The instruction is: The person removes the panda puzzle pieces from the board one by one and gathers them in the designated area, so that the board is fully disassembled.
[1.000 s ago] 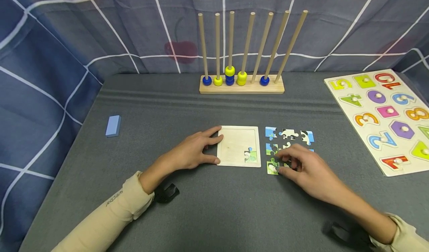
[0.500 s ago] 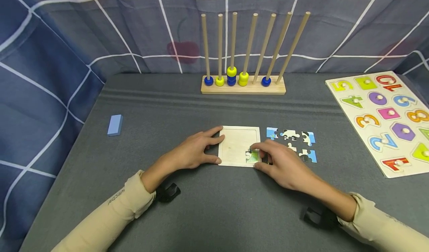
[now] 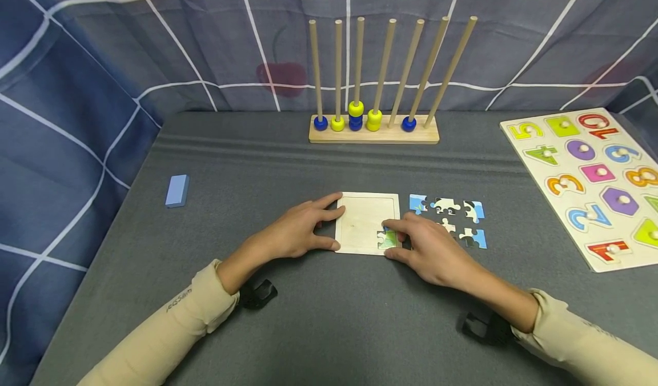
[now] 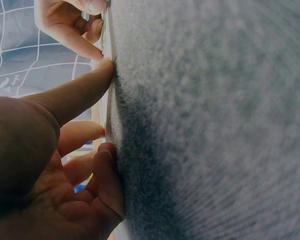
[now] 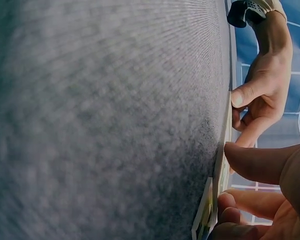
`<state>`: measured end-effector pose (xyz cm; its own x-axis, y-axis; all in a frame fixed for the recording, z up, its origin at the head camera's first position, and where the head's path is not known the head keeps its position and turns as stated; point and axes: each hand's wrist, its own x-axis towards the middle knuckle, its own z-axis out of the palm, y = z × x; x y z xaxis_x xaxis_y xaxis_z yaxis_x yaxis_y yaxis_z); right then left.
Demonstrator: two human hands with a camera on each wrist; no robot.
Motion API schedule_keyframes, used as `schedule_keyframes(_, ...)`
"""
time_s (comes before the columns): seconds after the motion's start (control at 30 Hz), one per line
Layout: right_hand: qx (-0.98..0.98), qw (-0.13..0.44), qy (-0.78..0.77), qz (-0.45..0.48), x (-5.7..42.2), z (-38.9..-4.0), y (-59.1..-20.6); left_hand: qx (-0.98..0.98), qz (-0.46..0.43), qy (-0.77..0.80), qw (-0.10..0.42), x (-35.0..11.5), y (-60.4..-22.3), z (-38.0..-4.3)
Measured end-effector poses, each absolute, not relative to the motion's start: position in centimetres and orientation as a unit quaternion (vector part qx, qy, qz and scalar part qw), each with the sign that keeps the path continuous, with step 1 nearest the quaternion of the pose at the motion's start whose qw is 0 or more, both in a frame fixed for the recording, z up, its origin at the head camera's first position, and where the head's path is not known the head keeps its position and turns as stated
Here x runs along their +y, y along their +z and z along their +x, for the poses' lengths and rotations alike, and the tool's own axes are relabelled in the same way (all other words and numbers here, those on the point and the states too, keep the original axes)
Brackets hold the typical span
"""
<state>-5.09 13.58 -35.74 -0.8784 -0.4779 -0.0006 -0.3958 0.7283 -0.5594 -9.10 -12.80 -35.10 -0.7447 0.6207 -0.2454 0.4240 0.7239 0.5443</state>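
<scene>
A square wooden puzzle tray [image 3: 360, 214] lies mid-table, with a green and white puzzle piece [image 3: 388, 239] in its lower right corner. My left hand [image 3: 294, 233] steadies the tray, its thumb and extended fingers resting along the left edge. At the lower right corner is my right hand [image 3: 429, 249], with index finger and thumb at the upper and lower sides of that puzzle piece. Both hands also show in the right wrist view, the right thumb [image 5: 252, 161] at the tray's edge. Loose panda-picture pieces [image 3: 445, 205] lie right of the tray, some hidden beneath the right hand.
A bead-stacking frame [image 3: 374, 136] with wooden rods and blue and yellow rings stands at the back. A number-and-shape peg board [image 3: 581, 203] lies on the right. A blue block [image 3: 177, 191] sits at the left, and a checked curtain [image 3: 226, 43] hangs behind.
My right hand has moved left from the loose pieces to the tray's lower right corner, then crept slightly further left. My left hand has kept its place at the tray.
</scene>
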Motion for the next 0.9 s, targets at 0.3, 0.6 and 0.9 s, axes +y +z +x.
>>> schedule_keyframes(0.3, 0.929, 0.08, -0.273, -0.237, 13.44, -5.21, -35.5, 0.905, 0.284, 0.236, 0.211, -12.8, -35.15, -9.12)
schedule_keyframes(0.6, 0.928, 0.073, -0.278, -0.235, 13.48, -5.09, -35.37, 0.904, 0.285, 0.238, 0.214, -12.77, -35.04, -9.09)
schedule_keyframes(0.9, 0.93, 0.048, -0.282, -0.231, 13.46, -5.03, -35.48, 0.905, 0.282, 0.236, 0.215, -12.72, -35.15, -9.22)
